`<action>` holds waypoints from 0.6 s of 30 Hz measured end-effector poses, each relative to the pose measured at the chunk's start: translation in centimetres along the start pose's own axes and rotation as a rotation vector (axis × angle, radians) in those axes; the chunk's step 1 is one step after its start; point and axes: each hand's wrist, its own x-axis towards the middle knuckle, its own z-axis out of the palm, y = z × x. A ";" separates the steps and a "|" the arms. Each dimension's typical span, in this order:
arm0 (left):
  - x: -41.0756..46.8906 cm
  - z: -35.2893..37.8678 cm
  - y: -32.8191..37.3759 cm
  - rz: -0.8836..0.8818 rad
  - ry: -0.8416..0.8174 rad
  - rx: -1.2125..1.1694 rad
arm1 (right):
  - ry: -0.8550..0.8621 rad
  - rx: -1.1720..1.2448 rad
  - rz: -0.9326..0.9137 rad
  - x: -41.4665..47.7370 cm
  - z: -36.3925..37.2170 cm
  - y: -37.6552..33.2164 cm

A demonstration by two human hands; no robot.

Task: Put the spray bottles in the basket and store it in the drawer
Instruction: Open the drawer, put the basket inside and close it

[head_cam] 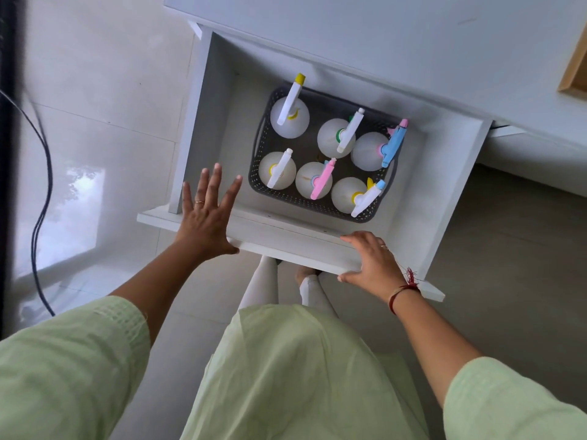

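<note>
A dark grey perforated basket (275, 198) sits inside the pulled-out white drawer (286, 239). Several white spray bottles stand upright in it, among them one with a yellow nozzle (289, 117), one with a pink trigger (313, 181) and one with a blue trigger (370, 150). My left hand (206, 217) hovers flat with fingers spread over the drawer's front left corner, holding nothing. My right hand (371, 262) grips the drawer's front panel at its right part, fingers over the top edge and thumb underneath.
The white cabinet top (381, 36) overhangs the drawer's back. A wooden frame corner (576, 71) lies at the right edge. Dark cables (39, 173) hang down the left side over the glossy tiled floor (104, 122). My legs stand directly below the drawer front.
</note>
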 end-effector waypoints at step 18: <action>8.6 -7.7 2.6 0.031 0.135 0.018 | 0.522 -0.192 0.072 3.9 -7.0 -0.5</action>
